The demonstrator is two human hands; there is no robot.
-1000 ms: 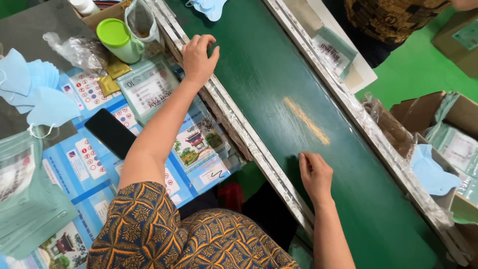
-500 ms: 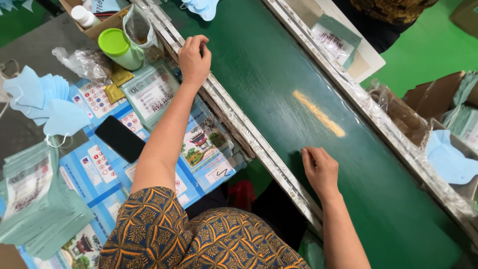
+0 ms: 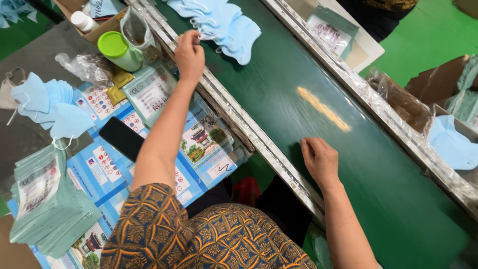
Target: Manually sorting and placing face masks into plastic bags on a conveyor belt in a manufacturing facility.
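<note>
Head camera, steeply down, close

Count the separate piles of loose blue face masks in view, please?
3: one pile of blue masks on the green belt by the left hand, one on the left table, one at right; others may be hidden.

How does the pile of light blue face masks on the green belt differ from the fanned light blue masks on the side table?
The pile of light blue face masks on the belt is loosely heaped, with the left hand at its edge. The fanned light blue masks on the side table overlap neatly, with no hand near them. Both look like the same soft blue masks with ear loops.
</note>
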